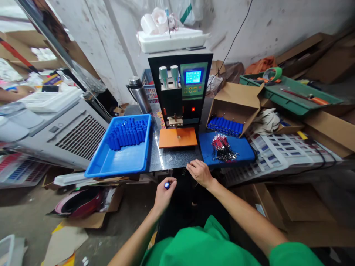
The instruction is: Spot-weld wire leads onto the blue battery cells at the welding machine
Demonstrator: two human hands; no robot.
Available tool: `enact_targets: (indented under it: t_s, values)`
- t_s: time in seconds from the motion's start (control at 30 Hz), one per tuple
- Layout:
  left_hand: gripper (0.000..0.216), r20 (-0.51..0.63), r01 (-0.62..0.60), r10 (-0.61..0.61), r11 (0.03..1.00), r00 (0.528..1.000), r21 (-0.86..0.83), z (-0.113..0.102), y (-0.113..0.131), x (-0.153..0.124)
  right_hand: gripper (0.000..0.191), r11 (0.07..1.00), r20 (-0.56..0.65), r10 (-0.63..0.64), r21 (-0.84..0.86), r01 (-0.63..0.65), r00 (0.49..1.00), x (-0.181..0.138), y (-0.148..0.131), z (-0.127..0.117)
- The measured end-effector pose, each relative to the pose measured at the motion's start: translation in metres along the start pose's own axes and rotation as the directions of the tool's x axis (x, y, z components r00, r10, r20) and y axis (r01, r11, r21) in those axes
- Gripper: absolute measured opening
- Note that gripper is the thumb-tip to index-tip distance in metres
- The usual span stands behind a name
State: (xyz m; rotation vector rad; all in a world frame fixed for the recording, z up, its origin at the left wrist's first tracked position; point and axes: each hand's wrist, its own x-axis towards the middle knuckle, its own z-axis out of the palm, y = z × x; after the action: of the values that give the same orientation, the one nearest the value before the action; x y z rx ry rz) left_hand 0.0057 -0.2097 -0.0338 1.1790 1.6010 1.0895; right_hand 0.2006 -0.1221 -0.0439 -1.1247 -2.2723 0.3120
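My left hand (164, 192) is closed around a blue cylindrical battery cell (166, 185), whose pale end points up at me. In front of the dark tabletop's near edge, my right hand (200, 172) has its fingers curled together; whatever they may hold is hidden. Beyond both hands stands a black spot welding machine (166, 99) with a lit blue screen (193, 77) and an orange plate (191, 137) under its electrodes. To the left, a blue tray (116, 162) holds many blue cells (127, 133). Red and black wire leads (224, 147) lie bunched on a blue pad (206, 149) at the right.
An open cardboard box (235, 98) holds more blue cells (226, 125). A steel thermos (140, 94) stands behind the tray. Farther right sits a green tray (299, 98) with a tape roll (273, 75). A grey air cooler (80, 133) stands left. Cardboard boxes (299, 207) lie below right.
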Motion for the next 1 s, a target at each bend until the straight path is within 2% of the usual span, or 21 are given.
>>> enact_targets:
  t_s: [0.07, 0.1, 0.17, 0.23, 0.3, 0.37, 0.43, 0.53, 0.63, 0.73, 0.8, 0.87, 1.0]
  values:
    - [0.037, 0.002, 0.014, -0.014, 0.999, 1.0, -0.042, -0.001, 0.008, 0.004, 0.028, 0.971, -0.122, 0.113, 0.226, -0.083, 0.986, 0.006, -0.002, -0.007]
    - [0.038, 0.01, 0.014, -0.013, 0.998, 1.0, -0.06, -0.001, 0.013, 0.007, 0.026, 0.918, -0.182, 0.215, 0.372, -0.135, 0.959, 0.011, -0.004, -0.012]
    - [0.039, 0.023, -0.012, 0.014, 0.997, 1.0, -0.08, 0.0, 0.028, 0.016, 0.024, 0.705, -0.214, 0.468, 0.675, -0.216, 0.858, 0.024, -0.009, -0.025]
    - [0.039, 0.014, -0.057, 0.058, 0.995, 0.998, -0.086, 0.003, 0.044, 0.027, 0.026, 0.395, -0.083, 0.635, 0.889, -0.231, 0.768, 0.039, -0.014, -0.037]
    - [0.039, 0.01, -0.099, 0.1, 0.991, 0.995, -0.089, 0.009, 0.059, 0.037, 0.027, 0.138, 0.062, 0.671, 0.969, -0.207, 0.739, 0.051, -0.019, -0.046]
    - [0.039, 0.026, -0.13, 0.133, 0.988, 0.991, -0.089, 0.016, 0.07, 0.044, 0.027, -0.006, 0.137, 0.657, 0.984, -0.178, 0.741, 0.058, -0.024, -0.052]
    - [0.039, 0.06, -0.153, 0.159, 0.984, 0.986, -0.088, 0.022, 0.078, 0.048, 0.026, -0.066, 0.161, 0.647, 0.986, -0.156, 0.745, 0.061, -0.03, -0.054]
    - [0.036, 0.094, -0.172, 0.181, 0.98, 0.979, -0.099, 0.028, 0.081, 0.049, 0.025, -0.092, 0.167, 0.642, 0.986, -0.141, 0.748, 0.062, -0.036, -0.052]
    - [0.032, 0.081, -0.169, 0.181, 0.977, 0.98, -0.133, 0.031, 0.079, 0.048, 0.024, -0.105, 0.169, 0.637, 0.986, -0.133, 0.752, 0.063, -0.037, -0.048]
    - [0.031, 0.065, -0.141, 0.155, 0.974, 0.986, -0.179, 0.032, 0.078, 0.048, 0.023, -0.079, 0.162, 0.623, 0.986, -0.145, 0.765, 0.062, -0.036, -0.045]
    - [0.031, 0.063, -0.105, 0.121, 0.97, 0.991, -0.218, 0.031, 0.078, 0.05, 0.025, 0.003, 0.148, 0.595, 0.982, -0.186, 0.79, 0.06, -0.034, -0.043]
    - [0.032, 0.056, -0.089, 0.105, 0.969, 0.993, -0.23, 0.029, 0.079, 0.054, 0.027, 0.142, 0.124, 0.539, 0.962, -0.235, 0.833, 0.058, -0.031, -0.041]
    - [0.028, 0.033, -0.173, 0.181, 0.971, 0.983, -0.165, 0.024, 0.08, 0.063, 0.023, 0.418, 0.041, 0.415, 0.879, -0.23, 0.909, 0.054, -0.028, -0.038]
